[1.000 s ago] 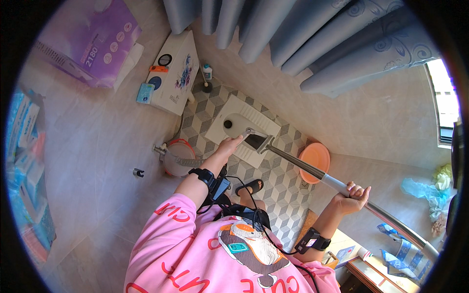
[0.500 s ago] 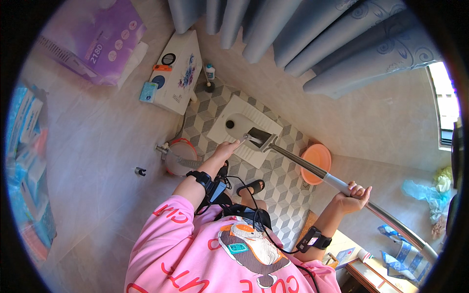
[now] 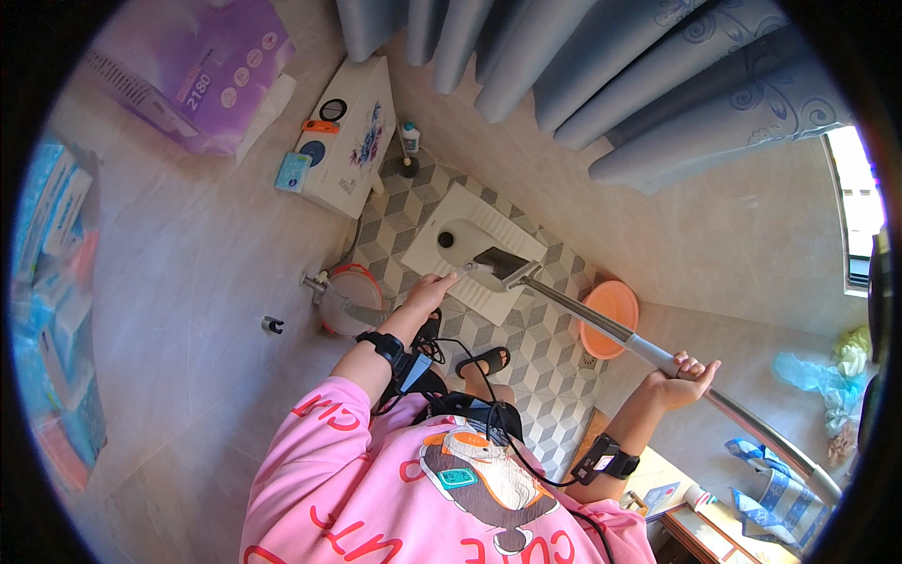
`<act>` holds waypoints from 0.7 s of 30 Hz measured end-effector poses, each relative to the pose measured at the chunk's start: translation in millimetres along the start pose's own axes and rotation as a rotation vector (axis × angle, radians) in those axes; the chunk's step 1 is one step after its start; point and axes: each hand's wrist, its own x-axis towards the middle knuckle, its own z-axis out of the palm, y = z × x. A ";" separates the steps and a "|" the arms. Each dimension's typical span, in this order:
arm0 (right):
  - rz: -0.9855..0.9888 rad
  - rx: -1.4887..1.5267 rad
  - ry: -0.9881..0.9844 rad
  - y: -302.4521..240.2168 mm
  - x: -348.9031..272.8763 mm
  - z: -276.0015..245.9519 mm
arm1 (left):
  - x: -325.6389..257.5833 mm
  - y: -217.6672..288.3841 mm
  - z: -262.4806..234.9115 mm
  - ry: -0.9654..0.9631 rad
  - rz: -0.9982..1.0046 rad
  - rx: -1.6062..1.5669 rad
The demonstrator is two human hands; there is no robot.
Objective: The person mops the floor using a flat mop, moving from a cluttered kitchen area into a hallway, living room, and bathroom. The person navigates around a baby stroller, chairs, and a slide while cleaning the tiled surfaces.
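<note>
I am curling my right hand (image 3: pixel 681 376) around the long mop pole (image 3: pixel 601 324); its head (image 3: pixel 503 263) is resting on the squat toilet pan (image 3: pixel 474 249), just past my left hand's (image 3: pixel 427 293) fingers gripping a spray nozzle (image 3: pixel 470 268). Scrubbing looks midway.

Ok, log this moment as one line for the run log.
left hand: holds spray hose over squat toilet | right hand: grips long-handled brush | brush head on toilet rim

The long pole (image 3: pixel 601 324) runs off past the dark rim at lower right, so its far end is cut off. The left hand (image 3: pixel 427 293) covers whatever it grips near the hose (image 3: pixel 362 310). The small bottle (image 3: pixel 410 139) by the curtain (image 3: pixel 564 66) is too tiny to tell apart.
</note>
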 end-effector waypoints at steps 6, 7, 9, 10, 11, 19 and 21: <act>0.056 -0.041 0.127 3.1 8.0 -5.3 | -10.7 -1.7 -6.8 0.130 0.114 0.074; 0.077 -0.048 0.137 3.7 8.9 -6.0 | -12.3 -1.1 -7.9 0.139 0.104 0.077; 0.081 -0.040 0.134 4.7 11.0 -9.0 | -15.5 -0.3 -9.2 0.157 0.084 0.082; 0.087 -0.038 0.136 5.0 12.4 -11.0 | -16.7 0.1 -9.1 0.153 0.101 0.088; 0.087 -0.037 0.132 5.6 13.3 -11.8 | -17.8 1.0 -9.5 0.149 0.118 0.093; 0.107 -0.031 0.129 8.2 21.6 -16.1 | -14.1 -2.8 -4.5 0.090 0.103 -0.012; 0.138 -0.026 0.148 9.0 23.1 -15.1 | -8.9 -6.5 -3.5 0.086 0.091 -0.025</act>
